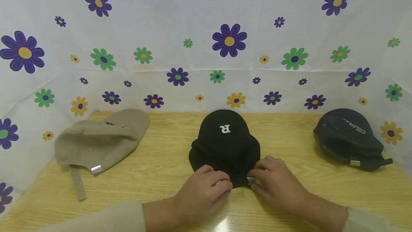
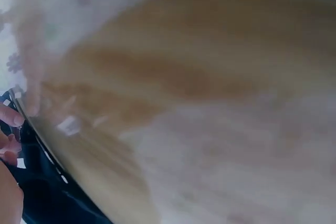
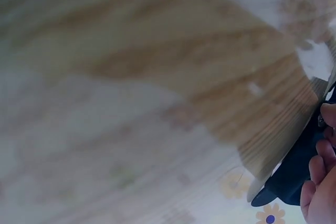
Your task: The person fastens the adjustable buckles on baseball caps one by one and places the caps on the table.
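Observation:
A black baseball cap (image 1: 223,146) with a white letter R sits at the middle of the wooden table, its back edge toward me. My left hand (image 1: 204,192) has curled fingers on the near left part of that edge. On the other side, my right hand (image 1: 278,183) pinches the edge beside a small silver buckle (image 1: 251,180). Between the fingers the strap is mostly hidden. In the left wrist view, dark cap cloth (image 2: 50,192) shows at the lower left; in the right wrist view, curled fingers (image 3: 317,169) lie against the cap (image 3: 294,177).
A beige cap (image 1: 99,140) lies on the left of the table (image 1: 161,160), its strap hanging loose from a silver buckle. To the right lies a dark navy cap (image 1: 347,139) with light lettering. A white flowered cloth (image 1: 193,17) hangs behind and at the sides.

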Action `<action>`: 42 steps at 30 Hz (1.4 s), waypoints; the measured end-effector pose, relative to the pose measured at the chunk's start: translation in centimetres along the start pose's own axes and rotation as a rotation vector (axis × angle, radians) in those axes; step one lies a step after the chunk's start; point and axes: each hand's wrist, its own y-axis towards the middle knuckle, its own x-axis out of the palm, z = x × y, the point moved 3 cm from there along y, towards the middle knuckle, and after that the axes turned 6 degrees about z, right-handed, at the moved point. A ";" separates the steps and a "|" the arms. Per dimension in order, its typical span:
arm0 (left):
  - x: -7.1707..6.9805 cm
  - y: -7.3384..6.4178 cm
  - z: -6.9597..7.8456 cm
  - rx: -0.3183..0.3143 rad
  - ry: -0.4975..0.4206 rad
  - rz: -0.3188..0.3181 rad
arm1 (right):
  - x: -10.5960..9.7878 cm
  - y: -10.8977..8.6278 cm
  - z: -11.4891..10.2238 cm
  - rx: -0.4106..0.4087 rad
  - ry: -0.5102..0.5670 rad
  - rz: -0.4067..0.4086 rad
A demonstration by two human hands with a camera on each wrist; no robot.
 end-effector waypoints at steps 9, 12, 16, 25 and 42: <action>0.8 1.0 0.7 0.118 0.214 -0.104 | 0.0 -0.3 -0.2 -0.174 -0.143 0.096; 1.1 1.0 0.7 0.115 0.225 -0.117 | 0.0 -0.4 -0.3 -0.230 -0.176 0.122; 1.3 1.0 0.6 0.134 0.208 -0.118 | -0.1 -0.4 -0.3 -0.280 -0.197 0.144; 1.4 0.8 0.4 0.165 0.186 -0.124 | -0.2 -0.4 -0.6 -0.213 -0.194 0.154; 1.7 0.6 -0.1 0.147 0.176 -0.171 | -0.3 -0.1 -0.2 -0.107 -0.199 0.062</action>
